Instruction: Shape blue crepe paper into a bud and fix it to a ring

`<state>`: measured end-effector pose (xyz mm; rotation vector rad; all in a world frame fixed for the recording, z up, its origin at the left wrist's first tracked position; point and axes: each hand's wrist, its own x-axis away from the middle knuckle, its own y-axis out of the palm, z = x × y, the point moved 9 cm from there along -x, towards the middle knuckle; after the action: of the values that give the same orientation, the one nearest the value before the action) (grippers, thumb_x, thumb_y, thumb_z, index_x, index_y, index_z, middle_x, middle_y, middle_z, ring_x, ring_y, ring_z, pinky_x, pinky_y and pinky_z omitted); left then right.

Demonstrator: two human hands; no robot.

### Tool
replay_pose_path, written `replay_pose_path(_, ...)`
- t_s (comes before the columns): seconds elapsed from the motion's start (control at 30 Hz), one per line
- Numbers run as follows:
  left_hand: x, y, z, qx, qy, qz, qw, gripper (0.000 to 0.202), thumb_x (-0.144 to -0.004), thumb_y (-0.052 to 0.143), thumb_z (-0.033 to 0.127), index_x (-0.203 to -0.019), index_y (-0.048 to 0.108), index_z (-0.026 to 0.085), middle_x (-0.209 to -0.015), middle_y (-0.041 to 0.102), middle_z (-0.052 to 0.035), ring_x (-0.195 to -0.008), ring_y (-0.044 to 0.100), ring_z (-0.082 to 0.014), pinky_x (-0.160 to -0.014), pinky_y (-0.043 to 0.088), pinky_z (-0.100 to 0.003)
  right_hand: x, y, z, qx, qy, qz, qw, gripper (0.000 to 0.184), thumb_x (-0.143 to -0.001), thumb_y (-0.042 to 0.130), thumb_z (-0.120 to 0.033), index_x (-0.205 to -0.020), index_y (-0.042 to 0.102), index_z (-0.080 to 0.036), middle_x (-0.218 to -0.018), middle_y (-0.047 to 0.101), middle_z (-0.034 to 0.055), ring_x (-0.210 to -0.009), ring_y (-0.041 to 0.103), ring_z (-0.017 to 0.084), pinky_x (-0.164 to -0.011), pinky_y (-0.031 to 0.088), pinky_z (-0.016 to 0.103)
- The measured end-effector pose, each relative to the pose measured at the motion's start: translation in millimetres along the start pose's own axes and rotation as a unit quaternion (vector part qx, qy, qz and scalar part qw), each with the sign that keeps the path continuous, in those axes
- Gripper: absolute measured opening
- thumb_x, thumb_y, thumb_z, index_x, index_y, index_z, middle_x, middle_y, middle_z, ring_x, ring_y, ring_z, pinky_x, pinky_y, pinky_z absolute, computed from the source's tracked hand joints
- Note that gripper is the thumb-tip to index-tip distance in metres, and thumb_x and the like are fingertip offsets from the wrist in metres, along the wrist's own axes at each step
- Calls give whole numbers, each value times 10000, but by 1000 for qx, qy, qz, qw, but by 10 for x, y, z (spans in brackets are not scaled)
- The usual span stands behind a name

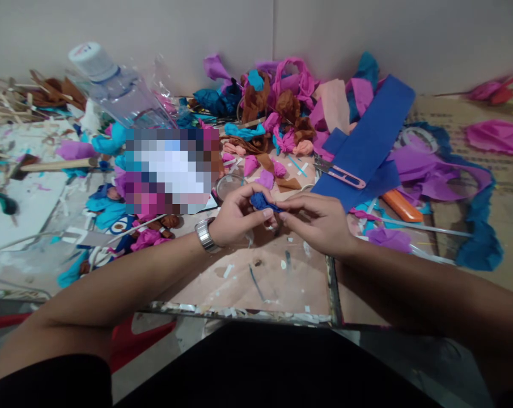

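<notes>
My left hand (236, 214), with a silver wristwatch (204, 234) on its wrist, pinches a small crumpled piece of dark blue crepe paper (261, 200). My right hand (318, 218) meets it from the right, fingertips closed on the same blue piece. Both hands hover over a pinkish work board (277, 277) flecked with paper scraps. A long strip of the same dark blue paper (373, 136) lies just beyond my right hand, with small pink-handled snips (343, 174) resting on it.
Crumpled paper buds in pink, purple, brown and teal (282, 113) pile up at the back. A clear plastic bottle (115, 88) lies at the left, wooden sticks (9, 96) at the far left. An orange cutter (402, 206) and purple sheets (435, 170) lie at the right.
</notes>
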<state>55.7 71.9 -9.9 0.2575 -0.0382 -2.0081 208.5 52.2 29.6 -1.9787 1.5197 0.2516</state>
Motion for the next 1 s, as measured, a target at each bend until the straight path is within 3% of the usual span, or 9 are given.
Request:
replay_pose_path(0.17,2,-3,-7,16,-8,4,1000,347,-877,874,414,-989,633,190,-748,748,1,-629,741,-131,-622,589,-225,1,-11,20,-7,17,11,1000,112,-946,786,-241,-1036,852,-248,-1043,863,57,-934,822,203,-849,661,332)
replay_pose_path(0.4,8,-5,-51,29,-27,6,999,378,-861,886,423,-985,614,192,-730,739,6,-618,742,-137,-623,600,-227,57,71,245,-91,144,1,985,179,-934,797,-338,-1036,837,-197,-987,848,74,-737,773,169,-630,630,275)
replay_pose_path(0.7,11,-11,-67,41,-35,8,999,383,-853,885,407,-984,599,189,-702,725,17,-584,725,-134,-593,587,-214,91,160,394,-170,224,-23,959,264,-928,806,-423,-997,820,-169,-852,803,53,-619,724,144,-576,597,267)
replay_pose_path(0.87,8,4,-4,21,-12,6,1000,358,-852,885,379,-993,623,180,-741,727,16,-576,709,-121,-566,571,-205,87,170,383,-179,226,-37,957,327,-870,861,-405,-1102,803,-184,-865,798,44,-656,713,149,-605,593,275)
replay_pose_path(1.0,10,20,6,9,0,-4,1000,336,-861,881,366,-1001,641,178,-751,731,16,-589,715,-120,-589,582,-211,62,156,326,-164,201,-38,965,237,-888,845,-383,-1017,815,-187,-907,808,52,-682,712,146,-621,584,273)
